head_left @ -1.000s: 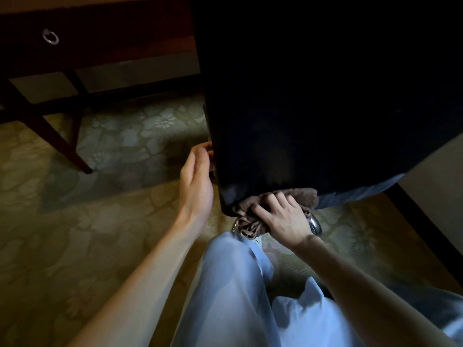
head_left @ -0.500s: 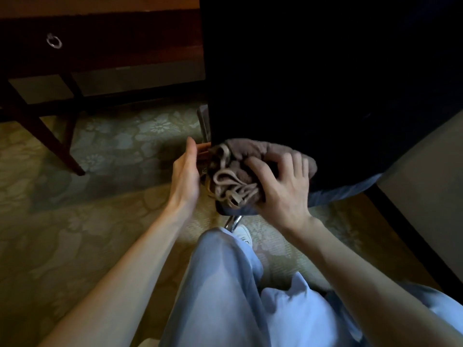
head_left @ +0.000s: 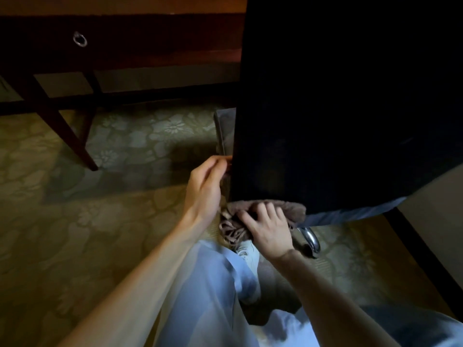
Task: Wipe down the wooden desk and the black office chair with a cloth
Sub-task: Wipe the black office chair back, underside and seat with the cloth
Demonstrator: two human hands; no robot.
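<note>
Brown cloth point(head_left: 265, 216) gripped by right hand point(head_left: 269, 230), left hand point(head_left: 204, 190) fingers curled on black chair point(head_left: 338, 108) edge

cloth point(head_left: 288, 209): was brownish terry, soft and napped, matt, bunched in folds
chair back point(head_left: 338, 108): was black, smooth and matt, with a faint sheen low down
chair base point(head_left: 312, 240): was polished metal, glossy and curved
bench point(head_left: 150, 41): was dark reddish wood, smooth with a dull lustre
drawer pull point(head_left: 80, 39): was a shiny metal ring
carpet point(head_left: 75, 221): was woven, matt, with a floral pattern
trousers point(head_left: 213, 296): were pale blue cloth, smooth
</note>
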